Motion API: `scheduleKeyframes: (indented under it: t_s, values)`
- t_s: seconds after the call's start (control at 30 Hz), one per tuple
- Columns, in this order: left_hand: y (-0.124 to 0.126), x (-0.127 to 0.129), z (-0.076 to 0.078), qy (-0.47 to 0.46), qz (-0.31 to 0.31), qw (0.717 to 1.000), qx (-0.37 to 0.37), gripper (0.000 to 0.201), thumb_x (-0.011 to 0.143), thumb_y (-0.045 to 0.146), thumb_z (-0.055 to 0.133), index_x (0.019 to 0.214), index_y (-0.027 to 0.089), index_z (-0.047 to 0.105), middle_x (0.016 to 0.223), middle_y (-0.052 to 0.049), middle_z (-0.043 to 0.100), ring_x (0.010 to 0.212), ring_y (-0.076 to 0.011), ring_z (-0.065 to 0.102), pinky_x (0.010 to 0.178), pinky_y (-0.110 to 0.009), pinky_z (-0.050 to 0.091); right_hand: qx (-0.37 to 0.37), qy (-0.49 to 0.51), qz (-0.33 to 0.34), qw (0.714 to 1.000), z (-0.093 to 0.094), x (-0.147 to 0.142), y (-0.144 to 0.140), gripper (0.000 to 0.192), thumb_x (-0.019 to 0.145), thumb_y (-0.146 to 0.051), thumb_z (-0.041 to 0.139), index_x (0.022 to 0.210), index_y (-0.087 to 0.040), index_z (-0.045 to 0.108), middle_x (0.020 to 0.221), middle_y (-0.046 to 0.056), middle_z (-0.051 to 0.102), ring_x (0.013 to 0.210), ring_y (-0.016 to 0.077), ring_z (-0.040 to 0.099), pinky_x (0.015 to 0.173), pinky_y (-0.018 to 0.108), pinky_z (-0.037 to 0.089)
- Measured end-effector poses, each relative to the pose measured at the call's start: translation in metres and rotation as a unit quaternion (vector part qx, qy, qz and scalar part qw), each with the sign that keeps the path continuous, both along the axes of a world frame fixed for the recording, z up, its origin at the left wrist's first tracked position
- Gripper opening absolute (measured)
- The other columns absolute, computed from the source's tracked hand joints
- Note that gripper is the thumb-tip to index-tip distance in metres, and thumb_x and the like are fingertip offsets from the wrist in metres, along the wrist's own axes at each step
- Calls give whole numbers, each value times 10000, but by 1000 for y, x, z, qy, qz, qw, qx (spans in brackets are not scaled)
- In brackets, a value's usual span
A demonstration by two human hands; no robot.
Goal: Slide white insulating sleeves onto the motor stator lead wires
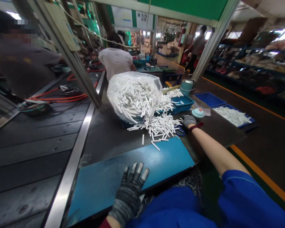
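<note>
White sticks (160, 128) lying loose beside right hand (188, 120), fingers curled, grip unclear; left hand (130, 190) resting flat, empty. Risk: sticks rolling off worktop (109, 136).

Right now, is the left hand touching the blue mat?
Touching. The head view shows the gloved left hand lying flat, fingers spread, on the near edge of the blue mat, with no gap under the fingers.
</note>
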State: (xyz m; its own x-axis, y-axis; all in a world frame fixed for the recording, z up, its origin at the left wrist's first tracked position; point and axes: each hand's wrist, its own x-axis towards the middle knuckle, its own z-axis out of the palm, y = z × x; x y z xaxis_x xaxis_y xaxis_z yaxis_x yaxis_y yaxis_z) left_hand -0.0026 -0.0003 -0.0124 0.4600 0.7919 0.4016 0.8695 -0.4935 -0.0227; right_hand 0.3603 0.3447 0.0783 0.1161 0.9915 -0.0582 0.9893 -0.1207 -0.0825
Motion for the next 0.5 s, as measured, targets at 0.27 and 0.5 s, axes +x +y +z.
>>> scheduleKeyframes:
  t_s: [0.27,0.5]
  values:
    - [2,1,2,-1,-5,1000,23,943,817,360,682,1676,229,316,1662,-144,433,1515,-382,352,1293,-551,106,166,207,47,963,1,-9,-18,333,1045,-340,570,1316,-162,648,1321,123,698,1183,246,679,1064,482,549]
    - [2,0,4,-3,-9,1000,24,1021,799,400,711,1692,208,257,1634,-171,464,1498,-405,365,1286,-561,103,211,335,178,901,5,-40,-24,375,913,-385,739,1257,-237,724,1236,57,775,1109,229,723,1026,397,582]
